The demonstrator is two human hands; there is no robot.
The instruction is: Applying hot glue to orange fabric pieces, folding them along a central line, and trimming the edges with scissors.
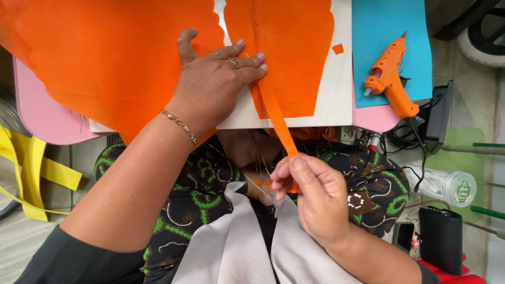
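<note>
Grey cloth lies closest to us, under our right hand. Its fingers are pressed together, pinching the lower end of an orange strip. This strip runs up from the pinch to the orange sheet. Our left hand lies flat, fingers spread, beside the strip's top. Right of it rests a glue gun.

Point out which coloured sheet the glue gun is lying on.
The orange glue gun lies on the light blue sheet at the table's right end. The orange sheets lie further left, and the pink sheet sits underneath.
</note>
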